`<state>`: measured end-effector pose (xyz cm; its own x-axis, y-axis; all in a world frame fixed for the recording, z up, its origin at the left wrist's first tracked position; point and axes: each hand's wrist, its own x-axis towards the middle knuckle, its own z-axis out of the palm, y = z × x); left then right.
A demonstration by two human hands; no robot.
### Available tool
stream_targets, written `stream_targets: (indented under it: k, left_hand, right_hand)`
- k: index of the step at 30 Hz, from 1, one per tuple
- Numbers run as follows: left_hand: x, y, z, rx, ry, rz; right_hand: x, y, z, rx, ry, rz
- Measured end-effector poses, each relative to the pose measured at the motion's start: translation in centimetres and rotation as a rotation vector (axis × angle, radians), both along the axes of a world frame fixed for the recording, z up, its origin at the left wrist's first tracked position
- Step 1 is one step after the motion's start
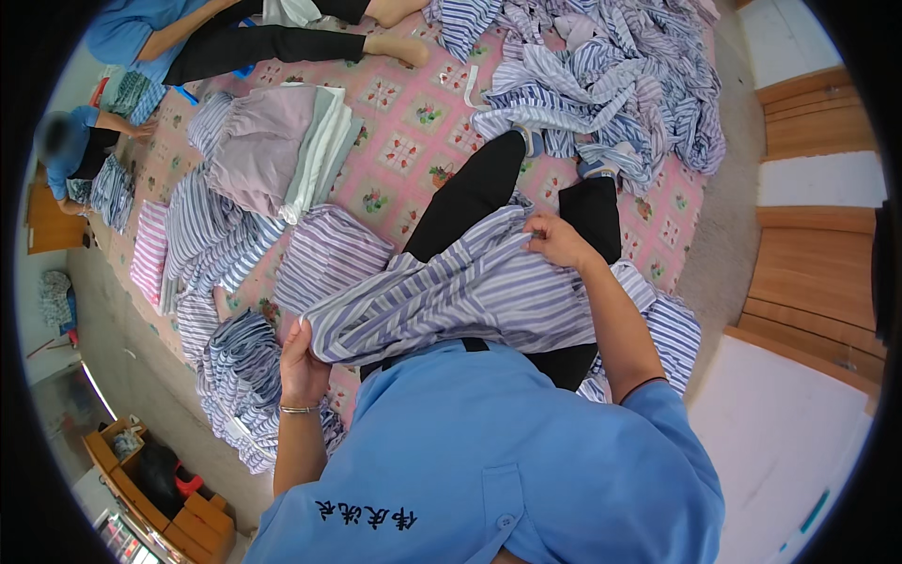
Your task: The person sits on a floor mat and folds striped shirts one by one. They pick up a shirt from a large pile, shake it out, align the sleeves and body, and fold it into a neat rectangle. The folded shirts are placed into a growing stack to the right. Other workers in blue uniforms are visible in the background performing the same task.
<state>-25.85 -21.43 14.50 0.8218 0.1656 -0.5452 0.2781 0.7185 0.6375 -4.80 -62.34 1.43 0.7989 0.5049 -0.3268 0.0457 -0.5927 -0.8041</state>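
Observation:
A blue-and-white striped cloth garment (pixel 451 296) lies stretched across my lap, its folds running between my hands. My left hand (pixel 304 359) grips one end of it, thumb on top. At the other end my right hand (pixel 560 240) pinches the fabric's upper edge between thumb and fingers. Beyond my left hand rests a folded pinkish-purple striped garment (pixel 331 257). Close by my left forearm is a stack of folded striped garments (pixel 243 359). More striped cloth (pixel 669 331) lies under and beside my right arm.
A large loose heap of striped garments (pixel 599 77) lies past my feet on the pink patterned floor covering (pixel 394 151). Folded mauve, white and grey-green cloth (pixel 268 148) is piled ahead on the left. Two other people (pixel 282 46) sit at left. Wooden cabinets (pixel 817 268) line the right.

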Motion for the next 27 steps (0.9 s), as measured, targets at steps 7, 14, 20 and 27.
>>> stream_targets:
  k: [7, 14, 20, 27]
  left_hand:
    - [0.2, -0.5, 0.1, 0.014, -0.038, 0.011]
    - [0.3, -0.9, 0.2, -0.063, -0.016, 0.038]
    - [2.7, 0.1, 0.2, -0.091, -0.083, -0.003]
    - [1.9, -0.6, 1.3, -0.040, -0.055, 0.007]
  right_hand:
    - [0.1, 1.9, -4.4, 0.001, 0.031, -0.044]
    - [0.5, 1.6, -2.8, 0.217, 0.061, -0.297]
    - [2.2, -2.0, -0.5, 0.313, 0.249, -0.268]
    - [-0.9, -0.8, -6.3, 0.125, 0.299, -0.141]
